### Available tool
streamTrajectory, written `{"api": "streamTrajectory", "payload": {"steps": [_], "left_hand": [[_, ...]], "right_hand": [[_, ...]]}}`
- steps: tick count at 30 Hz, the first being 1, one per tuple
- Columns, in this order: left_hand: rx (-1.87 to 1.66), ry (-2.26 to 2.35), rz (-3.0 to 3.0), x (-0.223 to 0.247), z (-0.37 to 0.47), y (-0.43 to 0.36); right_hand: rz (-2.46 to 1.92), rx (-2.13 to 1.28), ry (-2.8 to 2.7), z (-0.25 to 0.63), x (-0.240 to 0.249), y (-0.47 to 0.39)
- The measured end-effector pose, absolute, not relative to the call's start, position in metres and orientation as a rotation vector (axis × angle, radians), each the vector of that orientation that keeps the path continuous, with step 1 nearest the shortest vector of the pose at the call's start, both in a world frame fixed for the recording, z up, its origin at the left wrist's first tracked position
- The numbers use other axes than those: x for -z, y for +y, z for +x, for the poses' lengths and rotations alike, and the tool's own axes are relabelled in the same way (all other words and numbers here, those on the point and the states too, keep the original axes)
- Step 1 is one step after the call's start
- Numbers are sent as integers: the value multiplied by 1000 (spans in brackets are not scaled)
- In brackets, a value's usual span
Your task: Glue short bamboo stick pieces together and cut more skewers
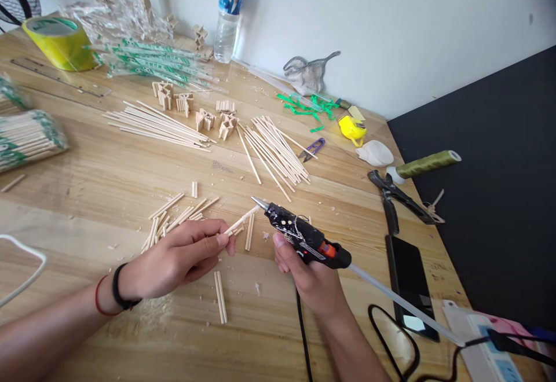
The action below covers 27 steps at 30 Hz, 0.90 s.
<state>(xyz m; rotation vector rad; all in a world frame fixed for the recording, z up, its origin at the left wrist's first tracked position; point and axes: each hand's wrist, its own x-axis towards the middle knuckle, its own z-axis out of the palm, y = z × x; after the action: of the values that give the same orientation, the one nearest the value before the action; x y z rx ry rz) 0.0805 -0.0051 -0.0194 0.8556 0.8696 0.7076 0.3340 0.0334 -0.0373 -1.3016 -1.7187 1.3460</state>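
Observation:
Between thumb and fingers, my left hand [186,252] pinches a short wooden stick [242,220] that slants up to the right. My right hand [304,278] grips a black hot glue gun [299,234], its metal nozzle at the stick's far end; whether they touch I cannot tell. A long clear glue stick [403,301] sticks out of the gun's back. Behind my left hand lies a loose pile of short sticks [180,217]. Paired sticks [220,297] lie below the hands, and another pair [249,232] lies between them.
Long sticks lie in two bunches [158,127] [278,153], with small stick assemblies [204,119] behind. Purple snips [311,149], a yellow tape measure [351,130], pliers [403,197] and a phone [412,283] line the right. A water bottle [228,17] stands at the wall; a power strip [482,341] lies front right.

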Motion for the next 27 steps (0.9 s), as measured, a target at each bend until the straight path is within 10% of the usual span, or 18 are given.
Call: {"api": "streamTrajectory", "payload": {"steps": [27], "left_hand": [[-772, 834, 814, 19, 81, -3]], "right_hand": [[-1250, -1296, -1731, 333, 36, 34]]}}
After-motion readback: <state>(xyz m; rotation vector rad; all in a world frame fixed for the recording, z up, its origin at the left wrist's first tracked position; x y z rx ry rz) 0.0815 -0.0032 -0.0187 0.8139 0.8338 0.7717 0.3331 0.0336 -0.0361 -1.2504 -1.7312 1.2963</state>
